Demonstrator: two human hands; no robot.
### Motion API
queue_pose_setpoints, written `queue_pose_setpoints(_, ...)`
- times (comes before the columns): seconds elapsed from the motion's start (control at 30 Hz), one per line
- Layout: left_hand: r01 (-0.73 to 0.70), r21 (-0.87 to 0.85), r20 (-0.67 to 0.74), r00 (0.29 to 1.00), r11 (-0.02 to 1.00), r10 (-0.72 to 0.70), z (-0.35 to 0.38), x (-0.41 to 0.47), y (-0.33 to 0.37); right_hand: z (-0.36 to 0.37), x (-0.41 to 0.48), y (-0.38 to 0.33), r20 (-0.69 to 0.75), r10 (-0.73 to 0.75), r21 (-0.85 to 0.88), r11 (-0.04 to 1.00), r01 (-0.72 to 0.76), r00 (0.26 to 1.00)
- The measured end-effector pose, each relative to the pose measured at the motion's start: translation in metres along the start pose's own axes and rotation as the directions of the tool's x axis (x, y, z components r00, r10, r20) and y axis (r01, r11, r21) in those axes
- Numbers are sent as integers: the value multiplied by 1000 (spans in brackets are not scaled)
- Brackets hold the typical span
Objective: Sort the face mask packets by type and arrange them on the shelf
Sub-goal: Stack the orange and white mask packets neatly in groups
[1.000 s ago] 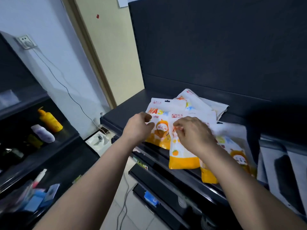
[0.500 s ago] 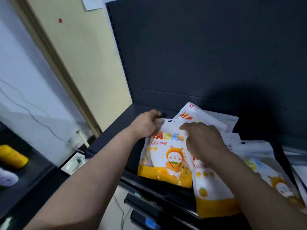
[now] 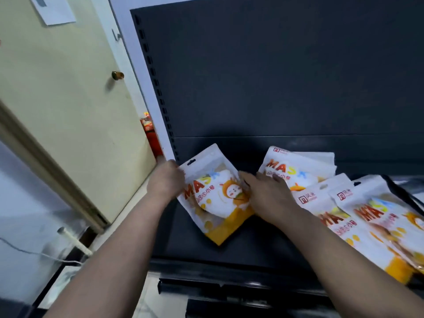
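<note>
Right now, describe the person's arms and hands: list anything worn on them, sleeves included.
Both arms are bare. The left forearm and right forearm show no sleeve up to the frame edge. The left hand and right hand wear no gloves. Neither wrist carries a watch, band or bracelet. No ring can be made out, though the fingers are blurred.

A cream door (image 3: 68, 111) is filling the left, carrying a brass knob (image 3: 117, 75) near its right edge and a white paper sheet (image 3: 52, 9) at its top edge. A red fire extinguisher (image 3: 152, 136) is showing just past that right edge.
</note>
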State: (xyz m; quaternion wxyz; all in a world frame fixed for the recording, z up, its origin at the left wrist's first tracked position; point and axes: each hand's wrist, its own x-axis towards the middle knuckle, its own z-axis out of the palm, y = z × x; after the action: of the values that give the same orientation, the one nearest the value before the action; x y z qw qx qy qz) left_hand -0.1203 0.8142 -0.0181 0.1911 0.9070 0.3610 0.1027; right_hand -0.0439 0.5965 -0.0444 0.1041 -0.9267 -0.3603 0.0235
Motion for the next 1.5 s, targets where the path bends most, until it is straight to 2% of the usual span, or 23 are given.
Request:
queue_pose_setpoints(0.1, 47, -146, -87, 994, 988, -60, -2, 5, -13, 5, -2, 7, 64, 91, -144, 986, -81, 994)
queue_pose_setpoints(0.17, 72, -253, -117, 988, 965, -104, -1, 8, -12, 4, -3, 12, 59, 172, -147, 976, -161, 983)
queue_pose_setpoints(0.23, 102, -314, -97, 986, 944, -139, 4, 11, -9, 2, -4, 13, -20, 190, -102, 976, -191, 982)
queue_pose_setpoints(0.3, 146, -210, -23, 988, 967, -154, 11, 9, -6, 0, -4, 7, -128, 148, -54, 986, -156, 981)
queue_pose_setpoints(0.33, 110, -62, -3, 994, 992, -110, 15, 7, -5, -1, -4, 3, -158, 128, -33, 990, -135, 979)
queue_pose_setpoints(0.4, -133, 152, -2, 991, 979, 135, 17, 5, -3, -2, -4, -5, -167, 104, -7, 994, -106, 980)
queue_pose_setpoints(0.47, -407, 120, 128, 911, 906, 392, 18, 8, 1, -1, -3, -10, -185, 83, -14, 996, -87, 979)
queue_pose_setpoints(0.53, -495, 59, 368, 818, 867, 442, 20, 8, 4, 0, -4, -12, -192, 84, -18, 996, -89, 978)
queue_pose_setpoints(0.6, -496, 115, 486, 784, 861, 387, 26, 6, 4, -2, -7, -11, -216, 99, -3, 995, -102, 971)
queue_pose_setpoints(0.7, -490, 158, 396, 827, 858, 399, 30, 1, 20, -15, -16, -7, -266, 154, 6, 987, -159, 952)
queue_pose_setpoints(0.8, -517, -6, 235, 831, 856, 504, 37, -5, 57, -27, -33, 4, -262, 220, -1, 974, -229, 939)
queue_pose_setpoints(0.9, -465, -213, 228, 832, 859, 506, 48, -17, 94, -33, -56, 23, -249, 280, -33, 954, -297, 927)
queue_pose_setpoints(1.03, -379, -298, 249, 855, 876, 455, 64, -28, 135, -34, -75, 57, -204, 346, -60, 929, -365, 916)
queue_pose_setpoints(1.17, -216, -371, 307, 889, 903, 339, 79, -34, 164, -33, -87, 76, -139, 272, -25, 960, -278, 952)
queue_pose_setpoints(1.27, -105, -457, 327, 904, 883, 277, 82, -36, 173, -36, -88, 83, -112, 247, 53, 969, -242, 963)
queue_pose_setpoints(1.4, 7, -561, 330, 919, 828, 216, 71, -35, 161, -38, -84, 89, -145, 248, 116, 966, -232, 958)
queue_pose_setpoints(1.5, 80, -557, 365, 918, 826, 158, 54, -32, 143, -35, -74, 85, -165, 229, 133, 969, -209, 959)
